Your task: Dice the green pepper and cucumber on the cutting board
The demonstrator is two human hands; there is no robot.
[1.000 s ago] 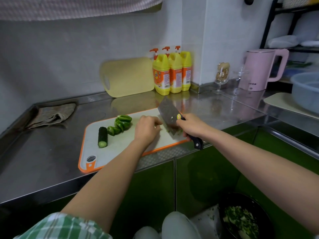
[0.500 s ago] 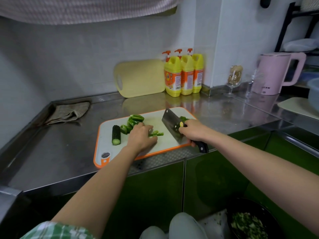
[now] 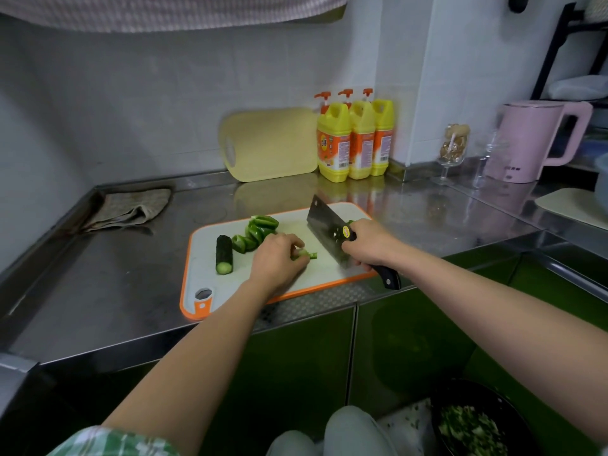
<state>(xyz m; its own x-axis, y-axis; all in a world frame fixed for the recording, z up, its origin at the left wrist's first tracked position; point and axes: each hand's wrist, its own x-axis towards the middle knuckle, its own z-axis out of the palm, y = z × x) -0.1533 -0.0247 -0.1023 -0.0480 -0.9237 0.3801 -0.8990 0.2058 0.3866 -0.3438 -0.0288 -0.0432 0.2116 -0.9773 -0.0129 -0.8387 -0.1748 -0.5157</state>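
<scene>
Green pepper: a pile of cut green pepper [image 3: 257,231] pieces lies toward the back of the cutting board [image 3: 210,274], left of its middle.
Green pepper strips: a few green pepper strips [image 3: 308,254] lie near the board's middle, their ends poking out from under our left fingers.
Cucumber: one dark cucumber [image 3: 224,255] length lies on the board's left part, just beside the pepper pile, pale cut end toward us, apart from both hands.
Left hand: our left hand [image 3: 279,262] sits on the board with fingers curled down over the strips, pinning them; most of the grip is hidden by the back of the hand.
Right hand: our right hand [image 3: 371,245] is wrapped tight around the cleaver [image 3: 325,225] where blade meets handle, the black handle end sticking out toward us past the board's edge.
Cleaver blade: broad and tilted, its edge low over the board just right of the strips; we cannot tell whether it touches the surface.
Cutting board: white with an orange rim, lying on the steel counter [image 3: 115,291] near its front edge.
Counter, left: a crumpled cloth [image 3: 131,209] lies in the back corner.
Counter, back: a yellow board [image 3: 273,144] leans on the wall, with three yellow bottles [image 3: 355,139] just beside it.
Counter, right: a stemmed glass [image 3: 455,146] and a pink kettle [image 3: 533,139] stand well apart from our work.
Below: a dark bowl [image 3: 513,419] of chopped greens sits low at the right.
</scene>
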